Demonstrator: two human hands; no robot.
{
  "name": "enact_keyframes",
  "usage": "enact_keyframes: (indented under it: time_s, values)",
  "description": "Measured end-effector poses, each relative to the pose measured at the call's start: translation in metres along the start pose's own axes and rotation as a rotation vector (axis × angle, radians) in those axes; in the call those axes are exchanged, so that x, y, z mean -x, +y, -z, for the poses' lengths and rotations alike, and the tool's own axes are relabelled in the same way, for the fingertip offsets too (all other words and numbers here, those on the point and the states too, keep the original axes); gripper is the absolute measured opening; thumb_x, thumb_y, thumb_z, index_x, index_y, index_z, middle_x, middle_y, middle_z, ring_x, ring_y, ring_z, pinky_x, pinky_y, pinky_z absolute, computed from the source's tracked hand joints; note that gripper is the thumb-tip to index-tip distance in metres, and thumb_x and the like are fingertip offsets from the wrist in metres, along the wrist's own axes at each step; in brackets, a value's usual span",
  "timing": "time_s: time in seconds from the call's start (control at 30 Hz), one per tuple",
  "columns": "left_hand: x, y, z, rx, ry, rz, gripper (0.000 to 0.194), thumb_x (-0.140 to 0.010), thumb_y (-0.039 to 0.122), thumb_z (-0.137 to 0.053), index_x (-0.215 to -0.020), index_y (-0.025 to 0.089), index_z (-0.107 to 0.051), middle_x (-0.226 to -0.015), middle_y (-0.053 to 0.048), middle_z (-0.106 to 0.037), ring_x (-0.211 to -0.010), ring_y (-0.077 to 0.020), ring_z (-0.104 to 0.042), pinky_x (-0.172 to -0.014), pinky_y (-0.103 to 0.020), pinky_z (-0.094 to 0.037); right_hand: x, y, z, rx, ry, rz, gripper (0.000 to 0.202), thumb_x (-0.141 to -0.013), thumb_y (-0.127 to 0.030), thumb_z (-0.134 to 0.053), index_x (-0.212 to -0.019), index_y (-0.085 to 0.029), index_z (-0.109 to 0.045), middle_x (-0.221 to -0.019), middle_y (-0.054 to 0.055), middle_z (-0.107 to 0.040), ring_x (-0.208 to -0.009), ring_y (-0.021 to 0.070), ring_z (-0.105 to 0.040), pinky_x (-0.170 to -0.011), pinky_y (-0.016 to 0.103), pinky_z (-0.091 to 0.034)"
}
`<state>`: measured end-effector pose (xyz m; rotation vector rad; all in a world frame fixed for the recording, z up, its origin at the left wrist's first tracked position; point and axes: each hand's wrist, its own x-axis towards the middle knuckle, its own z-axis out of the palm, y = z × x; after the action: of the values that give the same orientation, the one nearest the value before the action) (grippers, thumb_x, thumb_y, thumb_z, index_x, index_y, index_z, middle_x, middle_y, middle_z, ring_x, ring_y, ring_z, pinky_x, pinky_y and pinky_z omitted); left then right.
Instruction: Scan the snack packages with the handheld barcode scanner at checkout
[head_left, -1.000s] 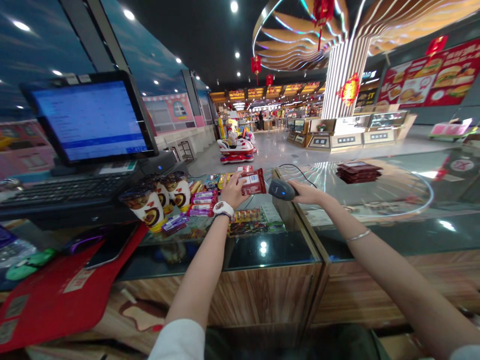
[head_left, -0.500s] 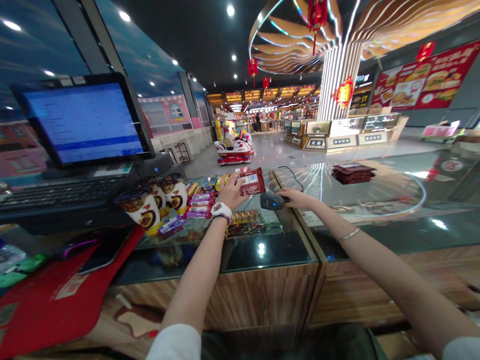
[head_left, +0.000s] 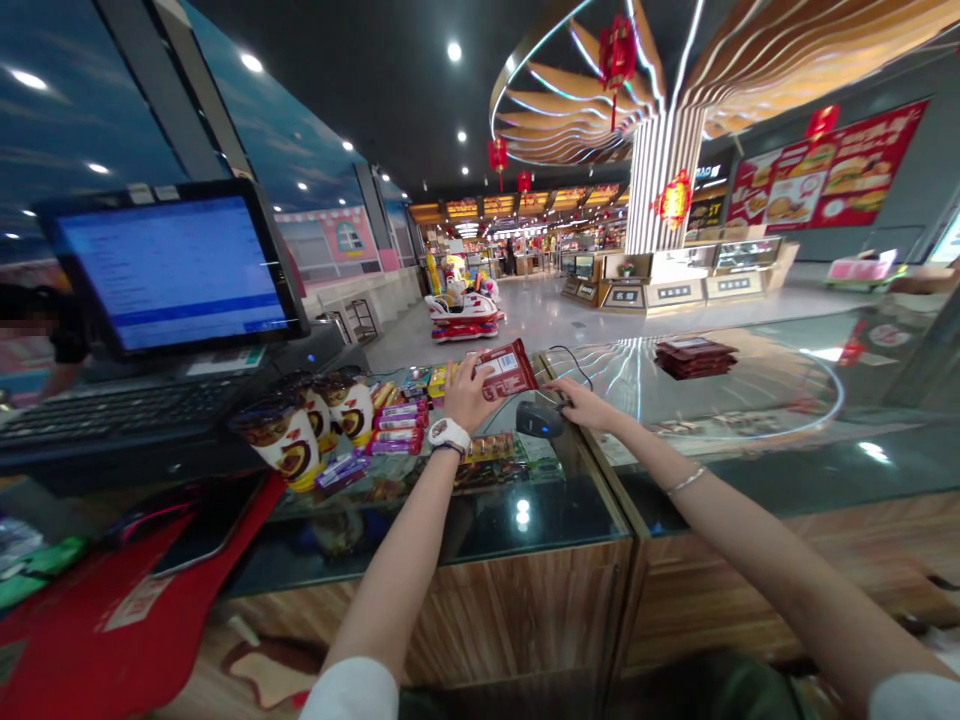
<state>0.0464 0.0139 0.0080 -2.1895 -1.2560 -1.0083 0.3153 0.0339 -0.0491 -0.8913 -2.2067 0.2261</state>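
Note:
My left hand point(head_left: 466, 393), with a white watch on its wrist, is closed on a flat dark-red snack packet point(head_left: 508, 369) whose white barcode label faces up. My right hand point(head_left: 583, 404) grips the handle of a black barcode scanner point(head_left: 540, 419); a small blue light shows on its head. The scanner head points left, just below the packet. Purple-wrapped bars point(head_left: 399, 428) and paper cups point(head_left: 283, 440) with dark tops stand on the glass counter left of my left hand. On the right, a stack of similar dark-red packets point(head_left: 694, 357) lies on the glass.
A monitor point(head_left: 176, 265) and a keyboard point(head_left: 112, 410) occupy the left side. A phone point(head_left: 206, 530) lies on a red mat point(head_left: 112, 650). The scanner's black cable point(head_left: 574, 355) loops behind my right hand. Part of another person point(head_left: 56, 345) shows at the far left edge.
The packet in my left hand has tilted and shifted slightly right. The scanner head has dipped a little lower. My view has shifted slightly, and a person has appeared at the left edge.

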Motion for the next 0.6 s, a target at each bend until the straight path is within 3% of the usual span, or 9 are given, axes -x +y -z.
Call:
enact_keyframes:
  time_s: [0.13, 0.23, 0.4, 0.6]
  values:
    - [-0.01, 0.017, 0.001, 0.012, 0.011, -0.019, 0.044, -0.074, 0.038, -0.076, -0.113, 0.023, -0.065, -0.144, -0.011, -0.054, -0.136, -0.0305, -0.048, -0.125, -0.056, -0.015, -0.002, -0.015, 0.01, 0.09, 0.272, 0.056, 0.073, -0.07, -0.008, -0.053, -0.142, -0.018, -0.043, -0.143, 0.015, -0.047, -0.137, 0.0285, -0.043, -0.112, 0.05, -0.04]
    - [-0.018, 0.031, -0.001, 0.015, 0.007, -0.035, 0.045, -0.073, 0.038, -0.078, -0.114, 0.023, -0.066, -0.143, -0.011, -0.055, -0.134, -0.0309, -0.049, -0.125, -0.056, -0.014, -0.005, -0.03, 0.02, 0.26, 0.375, 0.072, 0.068, -0.079, -0.015, -0.055, -0.145, -0.02, -0.04, -0.152, 0.015, -0.039, -0.142, 0.0293, -0.036, -0.116, 0.053, -0.034]
    - [-0.038, 0.061, -0.01, 0.038, -0.03, -0.062, 0.047, -0.071, 0.038, -0.079, -0.114, 0.023, -0.067, -0.14, -0.011, -0.056, -0.13, -0.0302, -0.053, -0.125, -0.055, -0.012, 0.001, -0.041, 0.045, 0.522, 0.294, 0.146, 0.062, -0.084, -0.019, -0.057, -0.145, -0.02, -0.044, -0.147, 0.013, -0.049, -0.138, 0.0284, -0.044, -0.12, 0.055, -0.027]
    - [-0.064, 0.116, -0.031, 0.092, -0.079, -0.117, 0.048, -0.07, 0.042, -0.08, -0.113, 0.024, -0.069, -0.137, -0.012, -0.059, -0.129, -0.0291, -0.053, -0.125, -0.053, -0.014, 0.034, -0.017, 0.075, 0.661, 0.266, 0.117, 0.061, -0.084, -0.017, -0.059, -0.143, -0.017, -0.047, -0.14, 0.015, -0.056, -0.132, 0.0282, -0.05, -0.117, 0.054, -0.034]
